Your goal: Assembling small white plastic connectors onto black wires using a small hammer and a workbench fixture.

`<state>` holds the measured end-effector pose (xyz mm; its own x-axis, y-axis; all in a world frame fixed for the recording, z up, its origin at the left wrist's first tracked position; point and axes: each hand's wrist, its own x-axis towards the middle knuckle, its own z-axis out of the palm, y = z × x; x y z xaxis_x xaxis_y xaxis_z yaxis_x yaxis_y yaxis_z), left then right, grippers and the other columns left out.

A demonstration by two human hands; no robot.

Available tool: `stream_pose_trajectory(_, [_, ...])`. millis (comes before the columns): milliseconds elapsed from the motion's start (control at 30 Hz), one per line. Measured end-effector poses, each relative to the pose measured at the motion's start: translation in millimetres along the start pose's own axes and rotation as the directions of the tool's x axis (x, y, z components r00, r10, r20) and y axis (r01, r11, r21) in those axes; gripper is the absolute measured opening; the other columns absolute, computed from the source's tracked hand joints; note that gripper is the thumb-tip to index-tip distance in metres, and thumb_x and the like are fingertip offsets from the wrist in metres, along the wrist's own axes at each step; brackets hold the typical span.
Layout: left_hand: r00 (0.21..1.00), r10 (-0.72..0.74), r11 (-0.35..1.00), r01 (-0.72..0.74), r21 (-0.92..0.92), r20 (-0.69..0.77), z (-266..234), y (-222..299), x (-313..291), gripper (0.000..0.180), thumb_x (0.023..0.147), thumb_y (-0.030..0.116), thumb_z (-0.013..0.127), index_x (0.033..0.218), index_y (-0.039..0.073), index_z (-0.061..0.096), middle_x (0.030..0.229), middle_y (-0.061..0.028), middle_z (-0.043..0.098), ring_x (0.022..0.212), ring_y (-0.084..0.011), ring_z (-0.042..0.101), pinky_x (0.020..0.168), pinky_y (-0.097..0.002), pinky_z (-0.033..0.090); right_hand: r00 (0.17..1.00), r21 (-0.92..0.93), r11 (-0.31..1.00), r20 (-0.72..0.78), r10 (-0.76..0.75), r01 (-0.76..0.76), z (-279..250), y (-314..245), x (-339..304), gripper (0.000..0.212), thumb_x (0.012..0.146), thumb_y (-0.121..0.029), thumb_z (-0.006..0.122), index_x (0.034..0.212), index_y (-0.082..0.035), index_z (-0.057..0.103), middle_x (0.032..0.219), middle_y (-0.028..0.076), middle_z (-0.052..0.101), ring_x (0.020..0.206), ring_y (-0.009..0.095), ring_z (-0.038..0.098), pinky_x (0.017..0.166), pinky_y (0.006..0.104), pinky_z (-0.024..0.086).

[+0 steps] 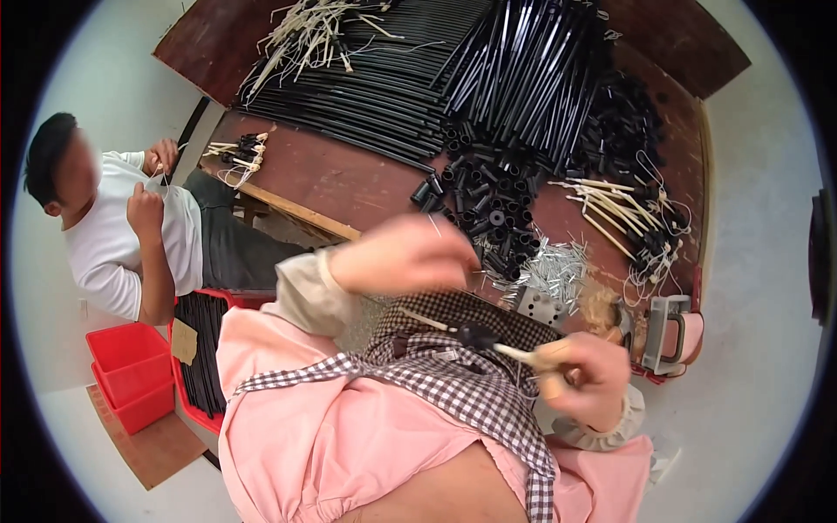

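My right hand (586, 379) is closed round one end of a thin cream stick with a black fitting (477, 336) at its middle. A paler length of the stick runs on past the fitting over my checked apron (488, 383), and thin cord hangs by my fingers. My left hand (405, 253) is raised above the near table edge, smeared by motion. A thin pale line shows at its back, but whether the fingers hold anything cannot be made out. Beyond it lie short black tubes (484, 196) and a heap of small silvery pins (555, 268).
Long black rods (349, 113) cover the far table. Corded cream sticks lie in bundles at the right (610, 209), far left and left edge. A metal block (540, 307) stands near the front edge. At left sits a person in white (131, 227), by red crates (131, 366).
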<state>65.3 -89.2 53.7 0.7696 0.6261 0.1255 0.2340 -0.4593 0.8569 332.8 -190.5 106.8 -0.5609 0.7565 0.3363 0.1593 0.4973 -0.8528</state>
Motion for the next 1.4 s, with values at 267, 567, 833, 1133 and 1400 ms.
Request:
stream_pose_trajectory(267, [0.987,0.120,0.531,0.027,0.847,-0.106,-95.4,-165.9,-19.8,0.036,0.071,0.011,0.069,0.105,0.005,0.058,0.099,-0.0086,0.058,0.091,-0.0274,0.055,0.077,-0.0369,0.047,0.921,-0.032,0.994,-0.382,0.081,-0.101,-10.1,-4.7,-35.2,0.031,0.077,-0.014,0.071,0.100,0.003,0.059,0.085,0.012,0.062,0.064,0.013,0.060,0.053,0.0223,0.049])
stream_pose_trajectory(567, [0.919,0.345,0.713,-0.125,0.690,-0.190,-83.9,-17.6,23.6,0.039,0.075,0.016,0.067,0.113,0.009,0.059,0.075,-0.0056,0.058,0.065,-0.0232,0.057,0.058,-0.0329,0.048,0.394,-0.720,0.452,-0.678,-0.621,-0.526,-45.8,7.7,-68.0,0.033,0.094,-0.023,0.052,0.116,0.000,0.042,0.089,0.010,0.053,0.075,0.012,0.056,0.059,0.0257,0.053])
stream_pose_trajectory(833, [0.849,0.528,0.721,-0.434,0.540,-0.022,-61.9,41.8,41.7,0.031,0.076,0.017,0.066,0.105,0.006,0.063,0.068,-0.0022,0.055,0.053,-0.0183,0.055,0.046,-0.0295,0.045,0.277,-0.016,0.843,-0.941,-0.194,0.538,-34.9,-7.4,-83.0,0.025,0.096,-0.019,0.048,0.103,0.005,0.051,0.105,0.012,0.052,0.077,0.012,0.053,0.060,0.0180,0.045])
stream_pose_trajectory(1133, [0.992,0.122,0.921,-0.101,0.376,-0.034,25.6,104.1,33.1,0.052,0.076,0.010,0.068,0.125,0.000,0.052,0.069,-0.0064,0.052,0.055,-0.0221,0.053,0.046,-0.0315,0.043,0.697,0.428,0.898,-0.612,0.373,-0.104,-2.8,-0.9,-15.7,0.021,0.087,-0.011,0.061,0.098,0.005,0.052,0.086,0.009,0.058,0.063,0.016,0.062,0.060,0.0232,0.054])
stream_pose_trajectory(1400, [0.982,0.077,0.997,-0.076,0.013,-0.172,89.7,52.7,12.2,0.044,0.075,0.011,0.069,0.116,0.003,0.055,0.085,-0.0129,0.053,0.070,-0.0284,0.055,0.062,-0.0357,0.047,0.786,0.744,0.572,-0.104,0.609,-0.345,-2.0,11.9,-18.7,0.014,0.087,-0.001,0.059,0.099,0.003,0.053,0.085,0.009,0.061,0.071,0.014,0.064,0.061,0.0224,0.053])
